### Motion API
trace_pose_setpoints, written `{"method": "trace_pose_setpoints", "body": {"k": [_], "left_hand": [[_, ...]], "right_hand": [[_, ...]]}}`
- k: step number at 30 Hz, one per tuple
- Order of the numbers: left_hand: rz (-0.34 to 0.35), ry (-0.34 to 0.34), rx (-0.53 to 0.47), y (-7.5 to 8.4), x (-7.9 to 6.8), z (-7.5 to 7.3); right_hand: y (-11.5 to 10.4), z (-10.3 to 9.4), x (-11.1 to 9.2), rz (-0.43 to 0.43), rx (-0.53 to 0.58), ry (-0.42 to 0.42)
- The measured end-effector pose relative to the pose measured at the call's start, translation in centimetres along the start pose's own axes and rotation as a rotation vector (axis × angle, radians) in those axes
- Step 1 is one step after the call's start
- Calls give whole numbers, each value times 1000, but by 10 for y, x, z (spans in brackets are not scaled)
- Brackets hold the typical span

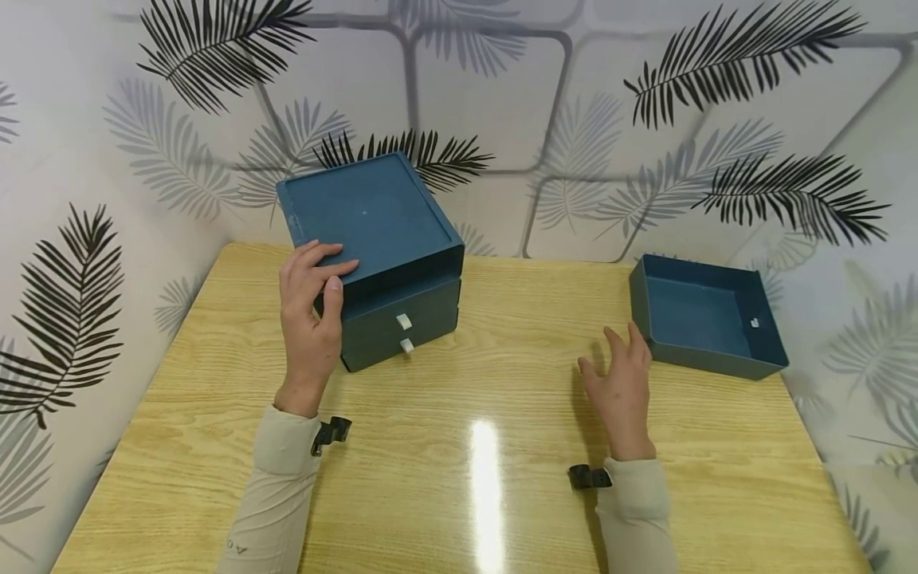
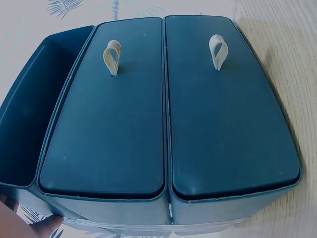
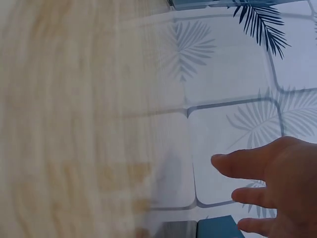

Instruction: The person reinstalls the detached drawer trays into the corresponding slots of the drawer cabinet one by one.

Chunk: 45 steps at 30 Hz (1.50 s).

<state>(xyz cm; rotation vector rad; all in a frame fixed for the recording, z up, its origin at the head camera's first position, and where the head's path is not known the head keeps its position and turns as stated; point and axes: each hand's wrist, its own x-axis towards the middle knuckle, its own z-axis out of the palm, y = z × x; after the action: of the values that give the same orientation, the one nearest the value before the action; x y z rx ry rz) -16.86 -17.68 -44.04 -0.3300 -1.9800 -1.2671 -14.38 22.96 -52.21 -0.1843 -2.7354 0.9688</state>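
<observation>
Drawer cabinet [image 1: 373, 211] sits left on our worktop [image 1: 416, 446] (head view), our left grip [image 1: 308, 315] relaxed against it, right grip [image 1: 622, 391] released by the loose drawer [image 1: 706, 359]. Left wrist: two drawers [image 2: 109, 129] in, top slot [image 2: 37, 99] open. Right wrist: our fingers [image 3: 245, 164] spread.

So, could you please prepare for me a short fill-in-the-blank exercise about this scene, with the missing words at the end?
1. Fingers of the left hand lie on the ____ of the cabinet.
2. Below its open slot, the cabinet holds exactly ____ closed drawers.
3. In the head view, the loose drawer stands on the table, to the ____ of the cabinet.

Missing words: top; two; right.
</observation>
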Motion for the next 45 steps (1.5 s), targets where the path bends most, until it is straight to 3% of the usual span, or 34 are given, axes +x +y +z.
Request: {"method": "trace_pose_setpoints", "body": {"k": [3,6,20,28,39,45], "left_hand": [[-4,6,-12,0,-1,0],[-4,7,-14,-1,-1,0],[16,0,-5,-1,0,0],[24,-1,-13,0,1,-1],[16,7,4,-2,0,-1],[19,6,1,-2,0,0]], "right_hand": [[2,-1,0,47,-3,-55],[1,-2,0,63,-1,-60],[2,-11,1,-35,-5,140],[10,-24,0,-22,11,217],[26,-34,5,90,2,136],[30,-33,5,54,-20,114]]}}
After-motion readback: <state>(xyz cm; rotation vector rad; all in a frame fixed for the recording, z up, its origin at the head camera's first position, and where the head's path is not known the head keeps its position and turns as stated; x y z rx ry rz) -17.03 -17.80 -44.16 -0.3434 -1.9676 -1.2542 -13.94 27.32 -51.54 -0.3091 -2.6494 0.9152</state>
